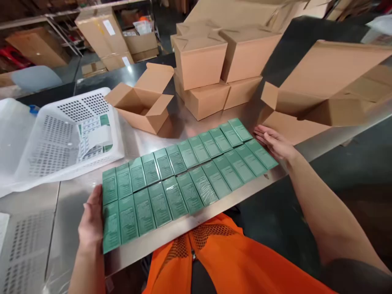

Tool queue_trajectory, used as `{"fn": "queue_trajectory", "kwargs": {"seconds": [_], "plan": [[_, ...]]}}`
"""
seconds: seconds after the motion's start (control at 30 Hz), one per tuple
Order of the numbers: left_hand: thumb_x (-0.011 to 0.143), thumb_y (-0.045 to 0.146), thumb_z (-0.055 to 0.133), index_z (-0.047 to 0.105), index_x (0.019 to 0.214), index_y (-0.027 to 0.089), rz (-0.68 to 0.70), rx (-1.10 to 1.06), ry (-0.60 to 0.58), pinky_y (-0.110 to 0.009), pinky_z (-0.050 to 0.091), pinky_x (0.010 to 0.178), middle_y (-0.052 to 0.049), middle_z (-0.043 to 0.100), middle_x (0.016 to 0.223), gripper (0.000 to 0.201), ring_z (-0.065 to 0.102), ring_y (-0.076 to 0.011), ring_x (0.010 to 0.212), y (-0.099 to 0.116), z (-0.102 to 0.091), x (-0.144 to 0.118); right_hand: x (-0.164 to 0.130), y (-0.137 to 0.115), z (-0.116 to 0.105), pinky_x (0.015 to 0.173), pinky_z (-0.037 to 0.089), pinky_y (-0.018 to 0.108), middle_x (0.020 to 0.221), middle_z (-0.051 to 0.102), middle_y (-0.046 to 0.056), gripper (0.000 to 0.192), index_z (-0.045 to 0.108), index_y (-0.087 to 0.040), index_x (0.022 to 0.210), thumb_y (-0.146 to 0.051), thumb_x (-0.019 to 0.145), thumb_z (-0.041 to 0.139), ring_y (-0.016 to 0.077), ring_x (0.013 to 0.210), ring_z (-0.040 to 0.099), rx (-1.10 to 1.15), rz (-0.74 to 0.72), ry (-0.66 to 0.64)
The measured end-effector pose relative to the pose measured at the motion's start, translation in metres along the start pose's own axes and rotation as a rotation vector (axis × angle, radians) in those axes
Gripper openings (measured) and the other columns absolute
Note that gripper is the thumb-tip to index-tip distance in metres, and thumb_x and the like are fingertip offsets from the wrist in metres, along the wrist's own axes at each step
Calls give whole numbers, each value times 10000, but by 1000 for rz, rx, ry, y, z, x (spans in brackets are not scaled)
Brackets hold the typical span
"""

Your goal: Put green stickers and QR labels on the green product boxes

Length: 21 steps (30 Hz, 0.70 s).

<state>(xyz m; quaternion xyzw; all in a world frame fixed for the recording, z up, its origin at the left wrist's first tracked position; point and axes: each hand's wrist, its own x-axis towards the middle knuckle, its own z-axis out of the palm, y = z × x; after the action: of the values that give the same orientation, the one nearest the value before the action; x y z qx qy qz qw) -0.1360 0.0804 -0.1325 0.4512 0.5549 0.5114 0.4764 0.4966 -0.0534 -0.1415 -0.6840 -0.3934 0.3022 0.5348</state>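
Note:
Two rows of small green boxes lie side by side on the metal table, the back row (176,160) against the front row (174,197). Some boxes have a shiny film-like surface. At the rows' left end, my left hand (92,220) rests upright along the boxes' edge, fingers extended. My right hand (275,143) is at the opposite end, its fingers straight and together beside the last boxes; whether it touches them I cannot tell. Neither hand is wrapped around a box.
A white perforated basket (33,163) holding green-and-white packs stands at the left. Behind the rows are a small open carton (137,116) and stacked closed cartons (203,61). A larger open carton (294,122) lies at the right. The table's front edge (196,220) runs close to my body.

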Motion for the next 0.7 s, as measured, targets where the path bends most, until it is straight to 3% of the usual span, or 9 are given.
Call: {"fn": "queue_trajectory", "kwargs": {"seconds": [0.13, 0.3, 0.43, 0.57, 0.7], "plan": [[713, 748, 649, 665, 1161, 214, 15, -74, 33, -543, 136, 1272, -99, 520, 1504, 697, 323, -348, 1480, 11, 9, -3, 18, 5, 22, 1236, 297, 498, 1535, 484, 3, 609, 485, -363, 1394, -643, 864, 595, 234, 1453, 398, 112, -31, 0], [772, 750, 594, 648, 1238, 213, -25, -89, 19, -520, 124, 1275, -96, 493, 1528, 714, 327, -321, 1483, 6, 10, -3, 20, -3, 33, 1257, 220, 497, 1493, 528, -21, 530, 599, -379, 1320, -619, 850, 646, 259, 1443, 407, 37, 2, -33], [855, 733, 519, 608, 1337, 237, -80, -63, 1, -530, 181, 1262, -66, 481, 1540, 698, 352, -314, 1471, 0, 6, -1, 15, -10, 38, 1240, 258, 492, 1483, 535, -10, 549, 612, -361, 1332, -623, 850, 634, 278, 1448, 388, -81, 25, -38], [835, 757, 537, 611, 1358, 243, -96, -20, 17, -499, 256, 1249, -49, 538, 1496, 737, 376, -323, 1455, 1, -13, 3, 3, -14, 52, 1195, 354, 519, 1482, 533, 19, 609, 573, -334, 1384, -638, 858, 603, 306, 1410, 444, -115, 53, -38], [805, 784, 547, 625, 1350, 238, -107, 1, 15, -471, 205, 1269, -40, 549, 1487, 775, 318, -324, 1484, 6, -49, 10, -12, -18, 84, 1147, 422, 543, 1476, 540, 7, 629, 541, -363, 1412, -656, 858, 603, 317, 1358, 513, -84, 84, -88]]}}
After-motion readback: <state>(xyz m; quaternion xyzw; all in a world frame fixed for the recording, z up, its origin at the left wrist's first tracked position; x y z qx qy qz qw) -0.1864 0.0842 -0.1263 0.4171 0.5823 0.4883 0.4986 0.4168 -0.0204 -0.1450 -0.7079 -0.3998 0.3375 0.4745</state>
